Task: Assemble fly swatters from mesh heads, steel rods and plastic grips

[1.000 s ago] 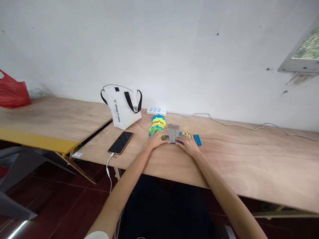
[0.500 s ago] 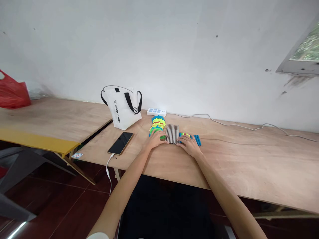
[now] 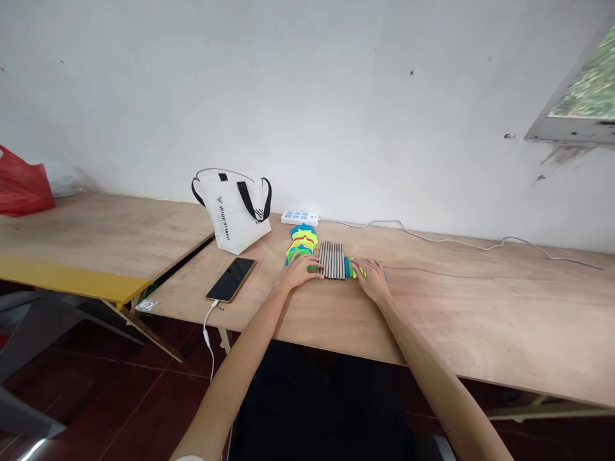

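Observation:
A row of grey metal rods [image 3: 333,258] lies side by side on the plywood table [image 3: 480,314]. My left hand [image 3: 300,270] rests flat at the rods' left edge, fingers stretched toward them, partly over a stack of yellow, green and blue mesh pieces [image 3: 302,241]. My right hand [image 3: 371,278] lies flat to the right of the rods, covering short blue and yellow-green sticks [image 3: 351,267]. Neither hand grips anything that I can see.
A white tote bag [image 3: 236,210] stands at the back left, a white power strip [image 3: 300,217] with a cable behind the rods. A black phone [image 3: 231,279] on a charging lead lies left. A second table [image 3: 96,230] with a red bag [image 3: 22,186] adjoins.
My right hand has slid right and slightly forward, now covering the blue sticks that showed beside it earlier. My left hand stays at the rods' left edge.

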Motion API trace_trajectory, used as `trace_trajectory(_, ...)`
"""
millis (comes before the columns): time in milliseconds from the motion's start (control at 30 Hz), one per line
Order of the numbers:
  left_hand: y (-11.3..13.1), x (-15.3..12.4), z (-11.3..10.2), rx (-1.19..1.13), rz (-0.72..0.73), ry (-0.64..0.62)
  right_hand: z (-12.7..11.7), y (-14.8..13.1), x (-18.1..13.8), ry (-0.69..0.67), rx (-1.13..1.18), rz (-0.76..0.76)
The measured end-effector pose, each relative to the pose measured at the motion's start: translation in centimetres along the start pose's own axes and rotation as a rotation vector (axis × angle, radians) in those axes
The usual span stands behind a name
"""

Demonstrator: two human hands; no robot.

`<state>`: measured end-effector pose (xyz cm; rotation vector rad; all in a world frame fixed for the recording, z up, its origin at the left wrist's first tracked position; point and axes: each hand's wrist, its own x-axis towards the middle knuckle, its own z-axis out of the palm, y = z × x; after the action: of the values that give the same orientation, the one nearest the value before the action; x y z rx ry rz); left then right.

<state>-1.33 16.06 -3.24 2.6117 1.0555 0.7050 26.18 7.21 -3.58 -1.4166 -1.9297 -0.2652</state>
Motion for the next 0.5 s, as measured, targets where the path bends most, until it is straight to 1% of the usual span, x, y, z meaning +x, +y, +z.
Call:
trace_trajectory(300, 0.6, 0.0, -0.5, -0.017, -0.028, -0.018, 0.2, 1.0, -0.2, 0.075, 0.005, 0.101)
trace_trajectory(400, 0.7, -0.1, -0.6, -0.025, -0.038, -0.026, 0.1, 1.3, -0.2, 0.087, 0.010, 0.110)
trace_trajectory(500, 0.5, 0.0, -0.4, -0.024, -0.035, -0.024, 0.0, 1.3, -0.2, 0.066, 0.022, 0.080)
